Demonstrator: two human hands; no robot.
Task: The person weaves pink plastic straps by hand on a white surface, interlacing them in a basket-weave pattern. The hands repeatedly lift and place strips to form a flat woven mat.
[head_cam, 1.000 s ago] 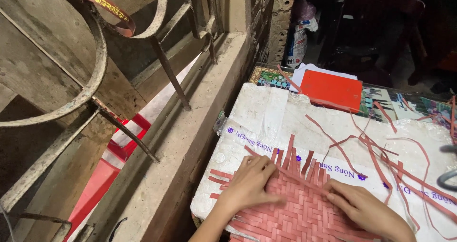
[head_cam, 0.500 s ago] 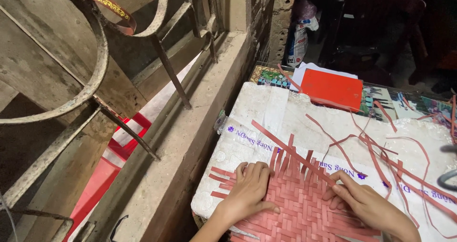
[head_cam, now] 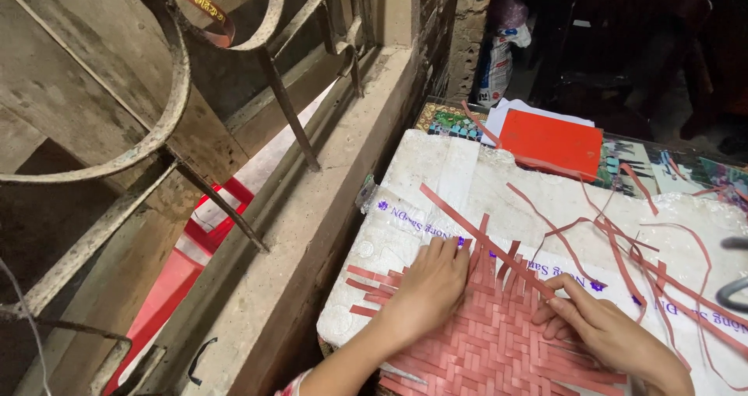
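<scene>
The woven pink mat [head_cam: 499,341] runs off the bottom edge of the frame, so its full extent is hidden. The left hand [head_cam: 425,291] presses flat on it, fingers together; the right hand [head_cam: 604,330] pinches a loose pink strip [head_cam: 483,236]. More strips trail right across the white sack-covered surface [head_cam: 460,170]. A red folder [head_cam: 552,143] lies above, rusty window bars [head_cam: 167,123] upper left.

Woven mat [head_cam: 499,341]: salmon-red strips in a herringbone pattern, at the near edge of the white textured board [head_cam: 436,170]. Loose strips [head_cam: 615,244]: the same salmon red, scattered over the board's right half. Plastic wrap [head_cam: 405,217] on the board: clear, with purple print. Flat card [head_cam: 551,141] at the board's far edge: bright orange-red, lying on white paper [head_cam: 506,111]. Surface beneath [head_cam: 448,119]: multicoloured mosaic pattern.
</scene>
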